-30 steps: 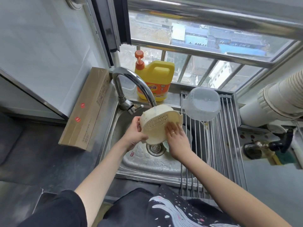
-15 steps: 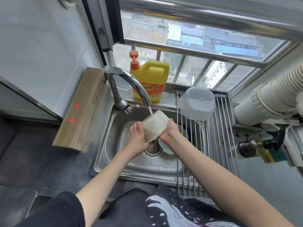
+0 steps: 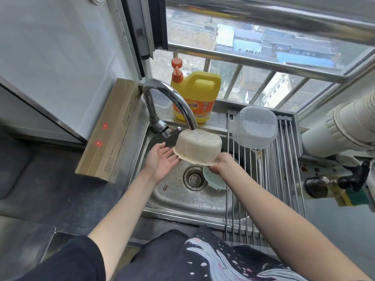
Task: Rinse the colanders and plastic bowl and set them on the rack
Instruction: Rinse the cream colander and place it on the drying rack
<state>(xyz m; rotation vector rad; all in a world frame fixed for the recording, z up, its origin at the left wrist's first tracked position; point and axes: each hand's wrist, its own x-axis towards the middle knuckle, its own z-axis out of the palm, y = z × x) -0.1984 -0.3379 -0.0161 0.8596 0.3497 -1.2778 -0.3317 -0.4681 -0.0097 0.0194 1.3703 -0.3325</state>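
Colander [image 3: 197, 148] now flipped base-up under the tap [image 3: 172, 102]; you've let go with your left hand [image 3: 160, 165], palm flat. Right hand [image 3: 220, 164] probably grips the rim, fingers hidden. Bowl [image 3: 254, 127] already racked [image 3: 284, 169].

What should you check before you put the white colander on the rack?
1. Water reaching the colander: ok, the stream from the tap lands on its upturned bottom.
2. Firm hold: cannot tell; the right hand grips the rim, while the left hand lies open with its fingertips at the rim.
3. Room on the rack: ok, bare bars lie in front of the plastic bowl.
4. Plastic bowl done: ok, it sits upside down on the rack.
5. Other colander done: not ok, the bluish one lies in the sink.
6. Soap rinsed off: cannot tell.
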